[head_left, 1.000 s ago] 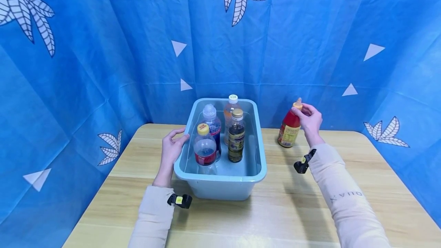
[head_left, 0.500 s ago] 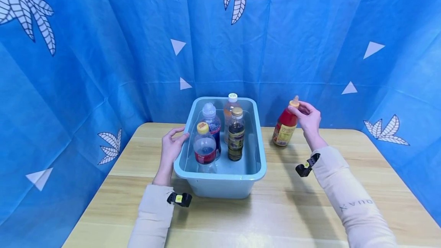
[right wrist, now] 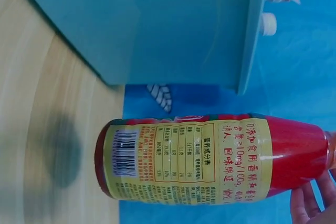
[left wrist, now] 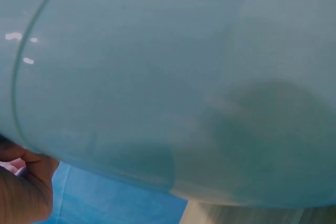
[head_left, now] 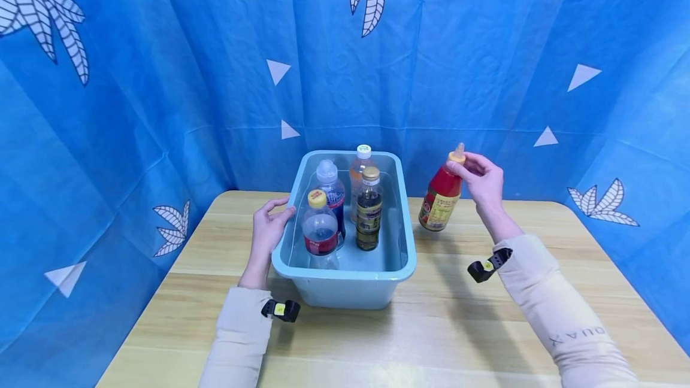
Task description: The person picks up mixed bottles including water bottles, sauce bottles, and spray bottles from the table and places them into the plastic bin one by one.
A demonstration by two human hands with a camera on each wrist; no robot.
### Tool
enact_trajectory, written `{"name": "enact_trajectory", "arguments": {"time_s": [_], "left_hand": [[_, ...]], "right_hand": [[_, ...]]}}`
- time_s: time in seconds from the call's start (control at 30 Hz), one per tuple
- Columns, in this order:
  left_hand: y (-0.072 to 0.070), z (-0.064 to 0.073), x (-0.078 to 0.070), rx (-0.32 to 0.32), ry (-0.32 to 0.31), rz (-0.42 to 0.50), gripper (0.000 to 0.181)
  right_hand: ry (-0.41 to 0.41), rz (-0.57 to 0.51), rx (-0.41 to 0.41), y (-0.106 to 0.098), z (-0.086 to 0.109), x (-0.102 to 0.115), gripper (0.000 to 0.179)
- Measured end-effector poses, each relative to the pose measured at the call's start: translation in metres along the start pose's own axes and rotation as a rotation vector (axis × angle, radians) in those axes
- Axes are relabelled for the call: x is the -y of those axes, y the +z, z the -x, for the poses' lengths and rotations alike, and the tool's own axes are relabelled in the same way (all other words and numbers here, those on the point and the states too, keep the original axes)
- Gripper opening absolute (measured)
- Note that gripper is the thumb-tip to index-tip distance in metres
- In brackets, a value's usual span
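Observation:
My right hand (head_left: 484,181) pinches a red ketchup bottle (head_left: 443,196) at its neck, just under the yellow nozzle cap. The bottle leans a little, top to the right, beside the bin's right wall. Its yellow printed label with a barcode faces the right wrist camera, its base held above the tabletop. At the left rim of a light blue plastic bin (head_left: 345,275), my left hand (head_left: 268,226) grips the edge with the thumb at the top. Standing in the bin are a yellow-capped bottle (head_left: 321,229), a clear-capped dark bottle (head_left: 333,193), a gold-capped dark bottle (head_left: 369,214) and a white-capped orange bottle (head_left: 363,166).
The bin stands on a light wooden table (head_left: 431,340). Behind and at both sides hangs a blue curtain (head_left: 345,94) with white leaf prints, close to the table's back edge. Inside the bin, bare floor shows at the front right.
My right hand has carried the ketchup bottle left, toward the bin, and raised it slightly. My left hand and the bin have stayed in place.

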State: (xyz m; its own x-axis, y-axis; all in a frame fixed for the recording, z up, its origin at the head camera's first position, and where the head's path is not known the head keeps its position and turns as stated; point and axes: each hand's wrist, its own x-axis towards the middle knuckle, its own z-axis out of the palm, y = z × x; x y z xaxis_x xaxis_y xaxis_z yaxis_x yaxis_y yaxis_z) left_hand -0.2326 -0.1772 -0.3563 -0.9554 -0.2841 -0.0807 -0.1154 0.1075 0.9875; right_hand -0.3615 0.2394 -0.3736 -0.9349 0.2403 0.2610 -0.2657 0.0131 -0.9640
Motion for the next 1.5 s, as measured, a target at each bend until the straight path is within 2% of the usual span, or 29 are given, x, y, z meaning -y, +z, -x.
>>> {"name": "enact_trajectory", "arguments": {"time_s": [0.07,0.17,0.3,0.5,1.17,1.5], "left_hand": [[0.000,0.000,0.000,0.002,-0.001,-0.001,0.033],[0.000,0.001,-0.001,0.002,0.004,0.001,0.033],[0.000,0.002,-0.001,0.003,0.004,0.004,0.033],[0.000,0.002,-0.001,-0.002,0.000,0.004,0.033],[-0.001,0.003,0.000,0.004,-0.003,0.004,0.034],[0.000,0.002,-0.001,-0.004,0.000,-0.005,0.034]], "right_hand": [[-0.026,0.048,-0.003,0.009,0.018,0.027,0.042],[-0.014,0.178,-0.032,0.024,0.049,0.075,0.041],[-0.011,0.163,-0.005,0.027,0.063,0.102,0.040],[-0.040,0.157,0.019,0.028,0.070,0.121,0.043],[-0.157,-0.026,0.116,0.034,0.101,0.178,0.033],[-0.161,-0.087,0.171,0.040,0.106,0.197,0.032]]}}
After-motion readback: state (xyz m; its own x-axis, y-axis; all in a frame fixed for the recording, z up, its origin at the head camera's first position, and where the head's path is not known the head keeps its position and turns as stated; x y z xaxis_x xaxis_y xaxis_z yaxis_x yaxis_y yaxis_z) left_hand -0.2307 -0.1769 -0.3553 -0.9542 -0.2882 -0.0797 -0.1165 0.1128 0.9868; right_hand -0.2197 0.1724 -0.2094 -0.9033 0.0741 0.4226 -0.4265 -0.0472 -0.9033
